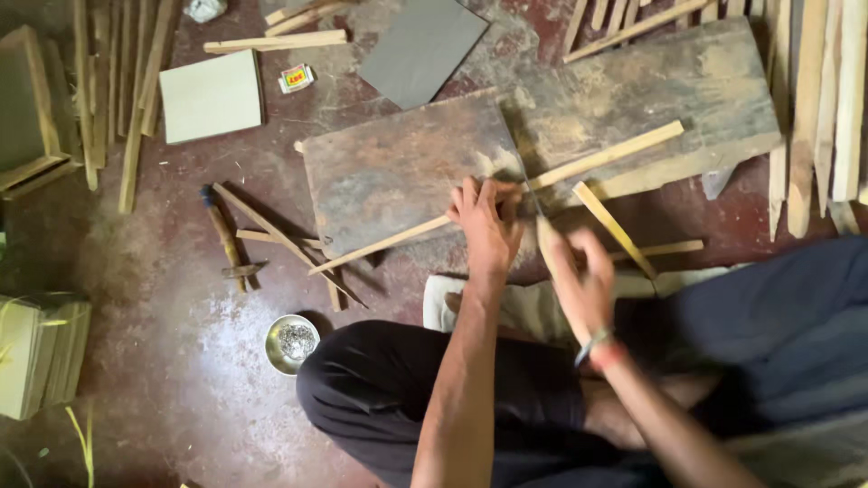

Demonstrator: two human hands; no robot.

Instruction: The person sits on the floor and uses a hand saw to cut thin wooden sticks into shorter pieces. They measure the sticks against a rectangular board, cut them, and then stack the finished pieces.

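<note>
1. Risk of a cut: the left hand (485,220) presses its fingers down on the long wooden strip (506,194) right beside the thin blade (527,185) worked by the right hand (577,276). A blade that jumps sideways out of its line would probably meet those fingertips.
2. Risk of the strip shifting: it lies slantwise across the dark worn board (398,172) on the floor (163,307), held only by the left hand's downward press. Uneven pressure could let it pivot and spoil the cut.
3. Right hand: closed round what appears to be a pale saw handle. Motion blur makes the tool's kind uncertain.
4. Left hand: flat and spread, gripping nothing, pinning the strip.
5. The strip: pale, narrow, straight and square-edged. One end overhangs the board's lower left corner and the other reaches up to the right over a second grey plank (651,90).
6. Nearby: a hammer (226,239) and a small metal bowl (291,343) lie well apart to the left.
</note>
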